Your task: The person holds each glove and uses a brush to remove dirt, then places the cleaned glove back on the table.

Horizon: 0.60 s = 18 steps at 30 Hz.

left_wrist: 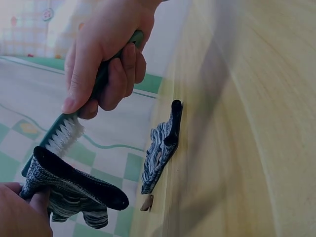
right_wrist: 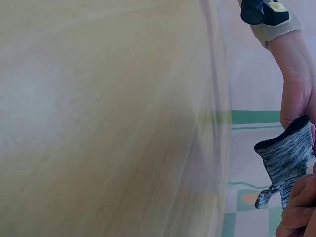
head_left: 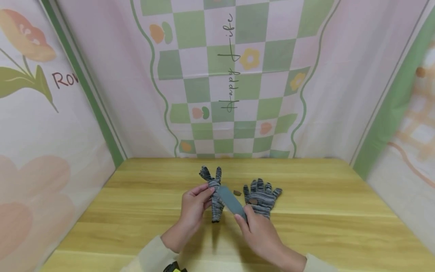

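Note:
My left hand [head_left: 193,206] holds a grey-and-black knitted glove [head_left: 216,206] up off the table, pinched between thumb and fingers, its dark cuff facing down toward me. My right hand [head_left: 261,233] grips the handle of a green scrub brush [head_left: 231,201]. White bristles [left_wrist: 65,137] show in the left wrist view, lying against or very close to the held glove's side; exact contact is hard to tell. A matching glove [head_left: 264,201] lies flat on the table beyond my right hand, with a small brown patch [head_left: 253,201] on it.
A small brown piece [head_left: 237,193] lies on the wooden table [head_left: 136,211] between the two gloves. Patterned curtains [head_left: 221,87] hang behind the table and at both sides. A dark device [right_wrist: 264,12] sits on my left wrist.

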### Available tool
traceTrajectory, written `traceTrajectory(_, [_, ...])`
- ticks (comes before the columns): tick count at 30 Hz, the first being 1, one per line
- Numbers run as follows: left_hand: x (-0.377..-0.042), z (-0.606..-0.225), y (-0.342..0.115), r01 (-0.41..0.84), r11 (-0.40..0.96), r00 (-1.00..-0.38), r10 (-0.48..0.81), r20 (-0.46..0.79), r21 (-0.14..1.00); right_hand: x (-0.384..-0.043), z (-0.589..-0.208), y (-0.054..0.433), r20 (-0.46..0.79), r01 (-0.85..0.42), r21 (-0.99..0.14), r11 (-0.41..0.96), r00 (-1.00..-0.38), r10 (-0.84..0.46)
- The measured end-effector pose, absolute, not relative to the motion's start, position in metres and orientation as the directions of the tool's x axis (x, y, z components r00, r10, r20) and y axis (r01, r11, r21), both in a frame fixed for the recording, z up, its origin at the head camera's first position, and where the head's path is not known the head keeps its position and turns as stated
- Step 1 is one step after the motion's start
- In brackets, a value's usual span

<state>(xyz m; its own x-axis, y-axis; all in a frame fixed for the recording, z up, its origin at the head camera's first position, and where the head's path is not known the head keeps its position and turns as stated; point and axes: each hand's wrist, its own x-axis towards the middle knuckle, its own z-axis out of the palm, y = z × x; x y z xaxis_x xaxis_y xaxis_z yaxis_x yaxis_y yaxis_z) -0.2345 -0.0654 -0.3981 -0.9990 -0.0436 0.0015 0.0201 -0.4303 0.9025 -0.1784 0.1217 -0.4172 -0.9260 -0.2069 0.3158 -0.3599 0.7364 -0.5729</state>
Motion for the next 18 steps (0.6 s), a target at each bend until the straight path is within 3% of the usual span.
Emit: traceTrajectory(18, [-0.2379, -0.3974, -0.0664, 0.030, -0.440, -0.997, -0.079, -0.005, 0.897, -0.1763, -0.4220, 0.1318, 0.252, -0.324, -0.538, 0.778, -0.943, -0.218])
